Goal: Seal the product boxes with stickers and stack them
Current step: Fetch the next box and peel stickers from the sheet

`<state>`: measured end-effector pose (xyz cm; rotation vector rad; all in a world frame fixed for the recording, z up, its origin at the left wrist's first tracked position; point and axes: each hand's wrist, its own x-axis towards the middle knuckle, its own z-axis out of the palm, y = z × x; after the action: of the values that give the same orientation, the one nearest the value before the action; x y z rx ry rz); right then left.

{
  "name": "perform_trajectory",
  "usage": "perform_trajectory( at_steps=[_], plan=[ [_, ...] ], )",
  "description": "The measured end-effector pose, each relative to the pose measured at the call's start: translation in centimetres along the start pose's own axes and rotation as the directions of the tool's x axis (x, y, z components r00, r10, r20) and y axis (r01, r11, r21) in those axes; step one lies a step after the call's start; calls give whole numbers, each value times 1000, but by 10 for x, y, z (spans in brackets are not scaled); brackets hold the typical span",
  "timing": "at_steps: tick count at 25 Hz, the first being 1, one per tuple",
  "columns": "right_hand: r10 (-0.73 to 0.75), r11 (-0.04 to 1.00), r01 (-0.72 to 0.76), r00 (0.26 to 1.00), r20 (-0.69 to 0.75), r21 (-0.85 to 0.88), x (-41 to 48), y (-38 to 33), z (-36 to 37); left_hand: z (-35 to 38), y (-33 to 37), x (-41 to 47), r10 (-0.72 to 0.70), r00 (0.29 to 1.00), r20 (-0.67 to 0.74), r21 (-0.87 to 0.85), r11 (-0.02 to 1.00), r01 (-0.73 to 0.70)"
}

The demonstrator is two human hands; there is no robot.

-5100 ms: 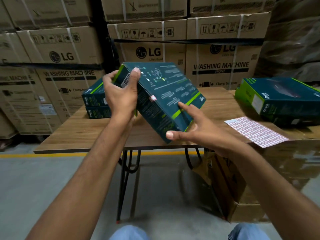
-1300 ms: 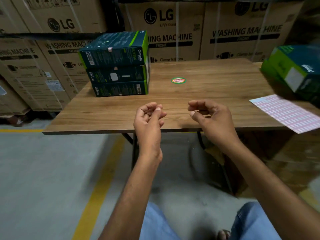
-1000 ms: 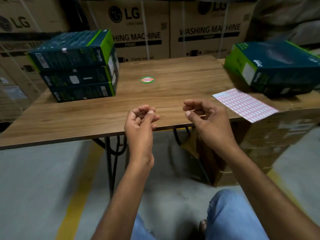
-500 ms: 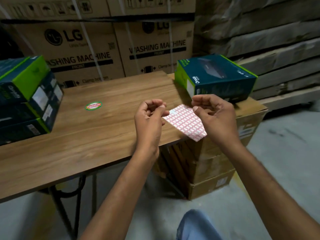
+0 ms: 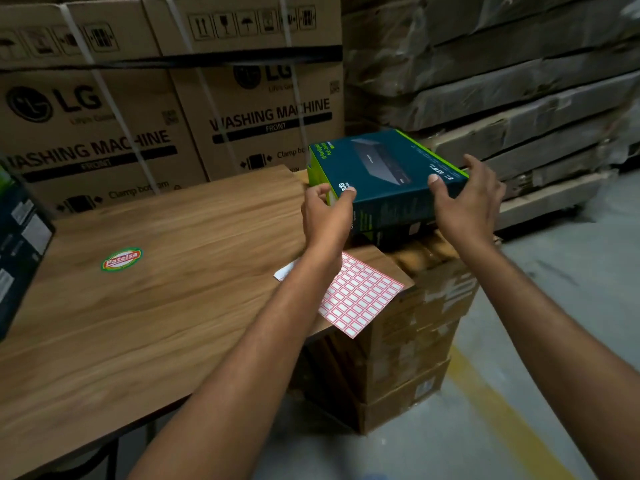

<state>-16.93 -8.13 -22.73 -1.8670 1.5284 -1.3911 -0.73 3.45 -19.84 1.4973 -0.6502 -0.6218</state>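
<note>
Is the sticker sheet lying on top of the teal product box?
No, the sticker sheet lies flat on the corner of the wooden table, nearer the camera than the teal box.

We find the sticker sheet (image 5: pixel 360 299) at the right edge of the table (image 5: pixel 173 323), overhanging it. Behind it the product box (image 5: pixel 388 168) sits — it seems — on a second box (image 5: pixel 391 237), above cartons (image 5: pixel 408 341) right of the table. A box stack (image 5: pixel 20 244) stands far left.

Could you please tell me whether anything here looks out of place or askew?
The sticker sheet lies askew, its corner overhanging the table's right edge. A round logo sticker sits alone on bare wood. The product box gripped by the left hand and right hand looks undamaged.
</note>
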Motion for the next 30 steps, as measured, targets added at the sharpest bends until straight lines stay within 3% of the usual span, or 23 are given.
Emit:
perform_trajectory(
  at_steps=[4, 8, 11, 17, 22, 30],
  plan=[
    [164, 981, -179, 973, 163, 78, 24, 18, 18, 15, -11, 23, -156, 984, 90, 5, 988, 156],
    [133, 963, -162, 981, 142, 217, 19, 22, 17, 10, -15, 31, -204, 973, 108, -24, 978, 207],
    [42, 960, -105, 970, 239, 261, 5, 16, 8, -7, -5, 34, -226, 969, 96, -85, 969, 234],
    [-283, 946, 231, 932, 229, 229, -28, -42, -2, -79, 48, 7, -47, 998, -50, -195, 980, 37],
    [-524, 829, 489, 849, 71, 272, -67, -126, -6, -170, 74, -47, 153, 960, -237, -99, 979, -180],
    [-634, 770, 540, 708, 310, 339, -168, -202, 17, -312, 57, -121, 244, 891, -382, 67, 969, -237]
  ],
)
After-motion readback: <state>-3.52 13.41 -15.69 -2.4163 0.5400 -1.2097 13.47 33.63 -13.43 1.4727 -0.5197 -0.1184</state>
